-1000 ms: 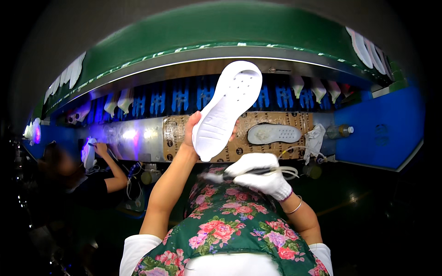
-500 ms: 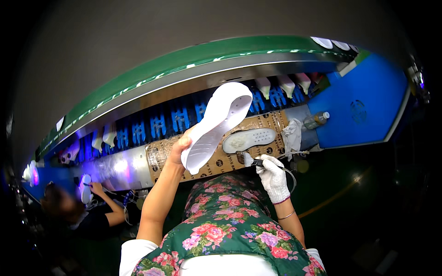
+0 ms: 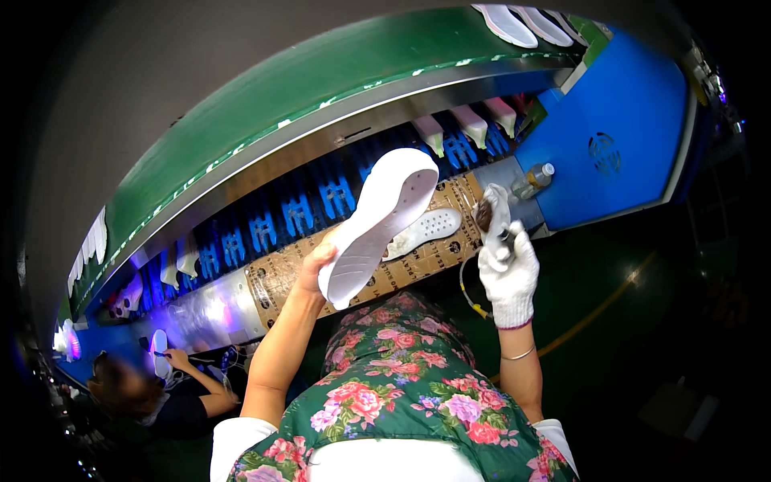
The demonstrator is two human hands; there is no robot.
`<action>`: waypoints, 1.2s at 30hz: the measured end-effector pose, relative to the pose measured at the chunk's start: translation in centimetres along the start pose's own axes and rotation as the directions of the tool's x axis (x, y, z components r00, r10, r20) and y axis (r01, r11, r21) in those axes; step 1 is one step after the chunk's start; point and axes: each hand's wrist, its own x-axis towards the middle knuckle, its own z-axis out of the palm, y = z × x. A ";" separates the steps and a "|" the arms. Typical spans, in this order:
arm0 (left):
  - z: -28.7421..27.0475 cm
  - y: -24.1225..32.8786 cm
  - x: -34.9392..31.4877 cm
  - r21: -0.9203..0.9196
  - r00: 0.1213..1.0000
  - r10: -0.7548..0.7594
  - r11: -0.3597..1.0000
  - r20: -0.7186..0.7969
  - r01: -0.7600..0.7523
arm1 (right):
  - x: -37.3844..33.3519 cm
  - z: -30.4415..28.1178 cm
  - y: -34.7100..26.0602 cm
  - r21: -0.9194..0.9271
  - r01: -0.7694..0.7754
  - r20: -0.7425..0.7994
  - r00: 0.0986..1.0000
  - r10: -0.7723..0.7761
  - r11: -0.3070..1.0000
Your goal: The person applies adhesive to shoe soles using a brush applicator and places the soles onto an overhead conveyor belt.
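A white shoe sole [image 3: 376,213] stands tilted in my bare left hand [image 3: 316,263], its hollow inner side turned to the right and the fingers closed round its lower edge. My right hand [image 3: 512,277], in a white knit glove, is closed on a brush [image 3: 483,215] with dark bristles pointing away from me. The brush and hand are slightly smeared by motion. Beside the bristles is a white cloth [image 3: 498,201] at the bench's right end. A second, greyish-white sole [image 3: 434,228] lies on the cardboard [image 3: 405,275], partly hidden behind the held one.
A capped bottle [image 3: 532,181] stands beside the blue side panel [image 3: 610,153]. Blue holders [image 3: 297,213] line the machine's far side below a green belt [image 3: 321,68] carrying several soles [image 3: 507,26]. At left a co-worker's hand [image 3: 177,359] works on another sole [image 3: 161,353].
My right hand has moved right and away from me with the brush, from beside the lying sole to the cloth. My left hand still holds its sole in nearly the same place.
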 end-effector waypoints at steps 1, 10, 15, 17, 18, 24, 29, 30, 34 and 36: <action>-0.1 -0.4 0.0 0.006 1.000 -0.016 1.000 -0.009 0.016 | 0.7 2.2 0.0 -0.017 0.006 0.066 0.998 -0.005 1.000; -1.7 -4.7 0.0 -0.028 0.990 -0.140 0.990 -0.016 0.140 | 7.1 11.7 3.0 -0.117 0.129 0.319 0.944 -0.086 0.985; -2.0 -6.3 0.3 -0.115 0.984 -0.174 0.979 -0.032 0.169 | 8.1 10.6 5.7 0.107 0.044 0.309 0.948 -0.075 0.993; -1.3 -5.8 0.9 -0.311 0.982 -0.187 0.936 -0.040 0.165 | 7.2 10.0 6.7 0.125 0.000 0.282 0.959 -0.036 0.992; -0.9 -5.4 1.2 -0.325 0.987 -0.154 0.936 -0.035 0.134 | 6.9 9.5 7.0 0.089 -0.021 0.266 0.964 -0.004 0.996; 1.1 -2.0 2.5 -0.313 0.972 0.016 0.948 0.235 0.060 | 3.0 6.2 3.8 0.074 0.054 0.229 0.971 -0.070 0.996; 1.2 1.6 5.8 -0.121 0.878 0.001 0.991 0.479 0.064 | -1.7 -0.9 1.6 -0.056 0.265 -0.194 0.943 -0.271 0.963; 1.7 2.5 8.0 -0.107 0.845 0.050 0.994 0.533 0.009 | -2.3 -2.6 1.6 -0.003 0.259 -0.193 0.948 -0.255 0.966; 4.7 6.9 19.5 -0.246 0.808 0.211 0.966 0.551 -0.084 | -4.2 -4.7 4.0 -0.130 0.315 -0.328 0.881 -0.340 0.940; 5.3 8.5 26.6 -0.434 0.910 0.225 0.899 0.348 -0.056 | -4.2 -5.4 5.0 -0.173 0.290 -0.352 0.874 -0.334 0.941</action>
